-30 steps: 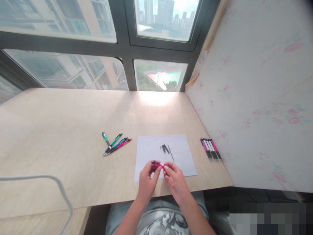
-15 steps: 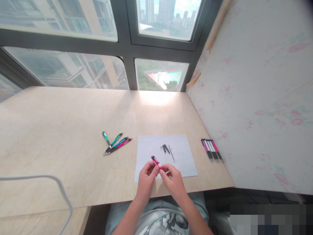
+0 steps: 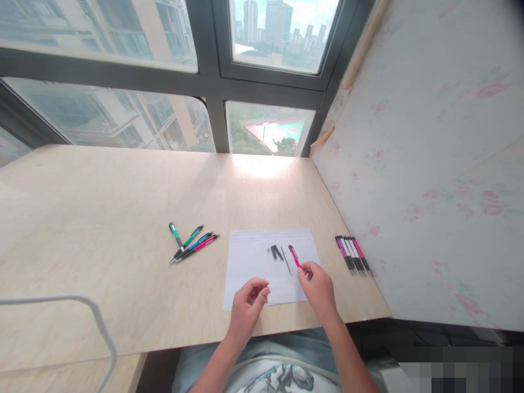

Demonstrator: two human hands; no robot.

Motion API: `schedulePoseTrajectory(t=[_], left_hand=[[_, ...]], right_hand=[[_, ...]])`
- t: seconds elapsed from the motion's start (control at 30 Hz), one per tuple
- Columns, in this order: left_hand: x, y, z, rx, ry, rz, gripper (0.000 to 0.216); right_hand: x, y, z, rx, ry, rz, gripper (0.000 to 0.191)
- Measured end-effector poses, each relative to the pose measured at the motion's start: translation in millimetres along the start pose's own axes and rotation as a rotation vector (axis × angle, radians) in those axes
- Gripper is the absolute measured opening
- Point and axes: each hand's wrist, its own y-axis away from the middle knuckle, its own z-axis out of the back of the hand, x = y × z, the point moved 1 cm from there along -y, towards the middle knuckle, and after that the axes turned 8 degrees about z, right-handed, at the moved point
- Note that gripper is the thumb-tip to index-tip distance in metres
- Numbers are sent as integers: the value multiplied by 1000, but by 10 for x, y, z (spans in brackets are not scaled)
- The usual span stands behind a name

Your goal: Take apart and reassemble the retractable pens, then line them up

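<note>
My right hand [image 3: 317,286] pinches the lower end of a pink pen barrel [image 3: 294,256] with a black clip, holding it over the right side of the white paper [image 3: 245,256]. My left hand [image 3: 248,303] is at the paper's lower left edge. Its fingers are curled in, with the thumb close to the index fingertip; whether something small sits between them is hidden. On the paper lie two short black pen parts [image 3: 277,252], a thin dark refill [image 3: 286,261] and a tiny piece [image 3: 268,250] too small to name.
Left of the paper lie several loose pens [image 3: 192,245] in green, blue and pink. A row of several pens [image 3: 352,255] lines the right side by the wallpapered wall [image 3: 429,164]. A white cable [image 3: 96,308] curves over the wooden desk [image 3: 123,202] at left. Windows stand behind.
Both hands were together around the pink pen barrel. They have parted: my right hand has carried the barrel to the right, while my left stays near its place without it.
</note>
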Motion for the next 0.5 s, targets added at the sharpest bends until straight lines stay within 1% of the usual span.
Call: schedulePoseTrajectory(t=[0.1,0.23,0.33,0.5], left_hand=[[-6,-4,6,8,-28,-19,18],[-27,-6,9,11,-43,-19,18],[-45,-9,9,17,-45,-2,20],[-53,-24,18,48,-67,0,26]], right_hand=[[-50,-66,15,11,105,27,19],[-14,-91,-34,26,181,58,20],[0,-93,-69,35,222,73,22],[-49,-90,-95,53,248,143,28]])
